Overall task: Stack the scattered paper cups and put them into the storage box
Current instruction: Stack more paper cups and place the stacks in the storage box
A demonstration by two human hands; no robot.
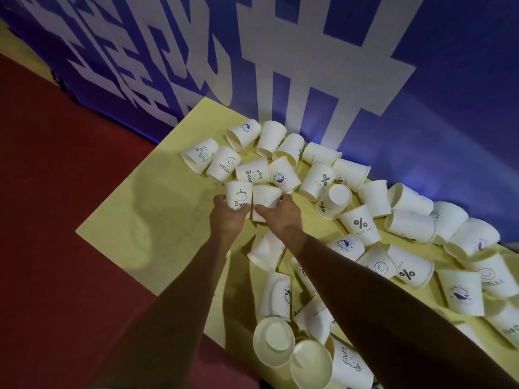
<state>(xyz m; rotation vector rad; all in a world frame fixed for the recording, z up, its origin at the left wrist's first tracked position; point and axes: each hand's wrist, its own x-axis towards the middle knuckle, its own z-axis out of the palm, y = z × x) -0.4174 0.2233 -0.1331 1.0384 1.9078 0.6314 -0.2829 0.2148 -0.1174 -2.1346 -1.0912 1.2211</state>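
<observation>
Two white paper cups held side by side, touching, above the near-left part of the table (157, 220). The bear cup (238, 195), printed with a bear face and lettering, is grasped by the left hand (229, 217), whose fingers curl round its lower wall. The plain cup (266, 198) is grasped by the right hand (280, 213), thumb and fingers wrapped about its side. Both forearms reach in from the lower edge of the view. The remaining paper cups (361, 224) are scattered over the yellow table in a broad arc from beyond the hands to the near right, most lying on their sides, many touching; prints include smiley, percent sign and whale motifs. Behind the table hangs a blue banner (449, 80) with large white characters. To the left lies a red floor (70, 220).
</observation>
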